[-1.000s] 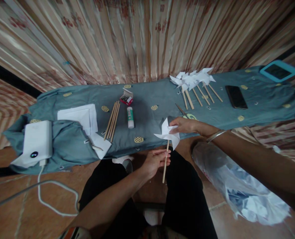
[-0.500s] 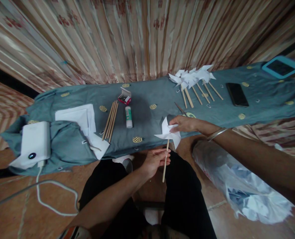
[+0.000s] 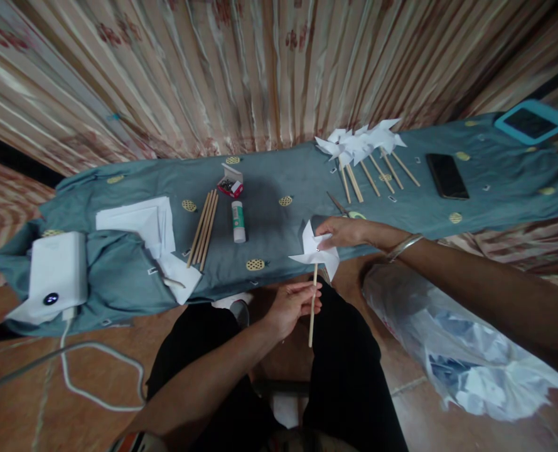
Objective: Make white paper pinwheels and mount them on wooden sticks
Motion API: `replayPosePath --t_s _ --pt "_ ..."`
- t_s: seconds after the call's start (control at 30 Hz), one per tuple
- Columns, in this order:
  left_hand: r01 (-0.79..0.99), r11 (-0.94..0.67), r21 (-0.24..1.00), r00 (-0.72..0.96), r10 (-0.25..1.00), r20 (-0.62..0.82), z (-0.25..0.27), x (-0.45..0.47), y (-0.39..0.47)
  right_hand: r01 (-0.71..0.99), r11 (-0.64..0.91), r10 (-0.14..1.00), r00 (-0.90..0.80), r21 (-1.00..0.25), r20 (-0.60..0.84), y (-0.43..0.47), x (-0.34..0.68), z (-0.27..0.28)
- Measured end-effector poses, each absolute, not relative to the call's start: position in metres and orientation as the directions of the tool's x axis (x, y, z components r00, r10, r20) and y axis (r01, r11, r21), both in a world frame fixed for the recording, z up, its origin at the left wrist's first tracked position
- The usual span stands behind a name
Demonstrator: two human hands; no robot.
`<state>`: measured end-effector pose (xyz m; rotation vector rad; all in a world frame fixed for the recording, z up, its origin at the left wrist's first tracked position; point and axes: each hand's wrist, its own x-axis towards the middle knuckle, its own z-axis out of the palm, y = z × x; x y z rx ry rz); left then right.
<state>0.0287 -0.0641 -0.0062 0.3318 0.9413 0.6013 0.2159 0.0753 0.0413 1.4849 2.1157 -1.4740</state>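
Note:
A white paper pinwheel on a wooden stick is in front of me at the table's near edge. My left hand pinches the stick below the paper, with the lower end pointing down over my legs. At the upper right of the paper, my right hand has its fingers closed on one blade. A small pin head seems to show at the pinwheel's middle. Scissors lie just beyond my right hand, their handles partly hidden by it.
Several finished pinwheels lie at the back, with a phone and a blue-framed tablet to their right. Left are a pin box, glue stick, wooden sticks, paper sheets and a power bank. A plastic bag stands on the floor.
The view has shifted slightly, so the table things appear a little further left. Both hands keep their hold on the pinwheel, almost unmoved.

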Motion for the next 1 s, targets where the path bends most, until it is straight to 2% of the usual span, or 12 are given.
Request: replayPosePath --t_s 0.3,0.67,0.9,1.0 --pt "-0.326 0.783 0.531 0.425 0.622 -0.657 -0.0083 0.0288 -0.0638 0.737 -0.142 0.585 -0.476 -0.66 -0.657 0.0774 0.2177 0.0413" --pt "-0.294 0.777 0.557 0.4 0.629 -0.666 -0.0064 0.0308 -0.0623 0.782 -0.057 0.595 -0.472 -0.62 -0.651 0.0804 0.212 0.0452" --pt "-0.303 0.776 0.553 0.413 0.63 -0.658 -0.0077 0.0309 -0.0616 0.768 -0.076 0.588 -0.48 -0.636 -0.651 0.0795 0.2134 0.0479" --pt "-0.308 0.778 0.547 0.425 0.627 -0.653 -0.0079 0.0304 -0.0615 0.778 -0.029 0.596 -0.49 -0.627 -0.636 0.0773 0.2134 0.0501"
